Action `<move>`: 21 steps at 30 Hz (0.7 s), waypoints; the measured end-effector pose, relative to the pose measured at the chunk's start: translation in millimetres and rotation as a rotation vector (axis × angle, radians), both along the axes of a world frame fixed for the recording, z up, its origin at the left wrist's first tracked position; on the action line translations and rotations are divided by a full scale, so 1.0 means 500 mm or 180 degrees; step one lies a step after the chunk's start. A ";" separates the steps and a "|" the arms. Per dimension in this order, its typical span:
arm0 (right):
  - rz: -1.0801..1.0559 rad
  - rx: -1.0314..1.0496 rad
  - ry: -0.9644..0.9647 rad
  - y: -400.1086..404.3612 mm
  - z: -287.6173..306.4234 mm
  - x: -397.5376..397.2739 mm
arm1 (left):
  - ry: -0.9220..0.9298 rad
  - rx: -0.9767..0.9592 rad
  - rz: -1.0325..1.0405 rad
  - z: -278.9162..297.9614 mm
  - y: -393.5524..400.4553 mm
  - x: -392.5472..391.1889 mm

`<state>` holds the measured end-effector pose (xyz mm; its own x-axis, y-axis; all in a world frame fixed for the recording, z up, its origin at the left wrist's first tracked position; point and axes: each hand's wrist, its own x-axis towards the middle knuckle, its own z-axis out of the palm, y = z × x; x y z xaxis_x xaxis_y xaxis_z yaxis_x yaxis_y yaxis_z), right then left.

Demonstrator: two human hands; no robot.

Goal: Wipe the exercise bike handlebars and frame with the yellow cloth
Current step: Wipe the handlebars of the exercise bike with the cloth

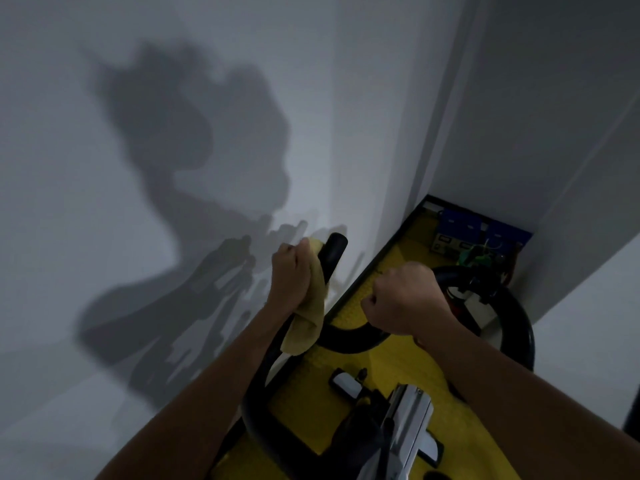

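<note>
Yellow cloth [304, 327], seemingly soft terry, wrapped by left hand [290, 271] round curved black handlebars [332, 252].

The single head-worn view looks steeply down, close over the handlebars [332, 268], toward a wall corner [398, 202].

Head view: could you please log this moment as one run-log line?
left hand: grips yellow cloth around left handlebar | right hand: grips right handlebar | phase: wiping
</note>
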<state>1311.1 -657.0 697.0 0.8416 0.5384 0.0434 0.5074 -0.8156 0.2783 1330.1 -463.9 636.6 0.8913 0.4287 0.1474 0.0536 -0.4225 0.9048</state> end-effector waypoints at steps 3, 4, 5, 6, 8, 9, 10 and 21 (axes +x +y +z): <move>-0.0016 -0.0012 0.0016 0.000 0.000 0.000 | -0.0155 -0.0159 0.0062 0.053 0.014 -0.010; -0.0019 -0.0014 0.0014 -0.001 0.000 0.001 | -0.0248 -0.0279 0.0101 0.077 0.023 -0.013; -0.0019 -0.0016 0.0010 0.000 0.000 0.001 | -0.0394 -0.0591 0.0127 0.100 0.033 -0.015; -0.0016 -0.0015 0.0006 0.000 -0.001 0.001 | -0.0612 -0.1020 0.0062 0.122 0.040 -0.019; -0.0008 -0.0012 -0.0004 0.000 -0.002 0.001 | -0.0926 -0.1644 -0.0150 0.140 0.056 -0.020; -0.0009 -0.0019 -0.0002 0.001 -0.002 0.001 | -0.0887 -0.1669 -0.0229 0.131 0.062 -0.017; -0.0023 -0.0032 0.0005 0.001 -0.001 0.001 | -0.0734 -0.1559 -0.0217 0.121 0.062 -0.017; -0.0096 -0.0022 0.0075 0.001 -0.001 0.004 | 0.0008 0.0989 -0.0105 -0.063 0.055 -0.031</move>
<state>1313.2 -656.4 696.5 0.8582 0.5129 0.0197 0.4891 -0.8287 0.2720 1314.6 -436.5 605.0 0.9045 0.3345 0.2647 0.0374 -0.6803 0.7320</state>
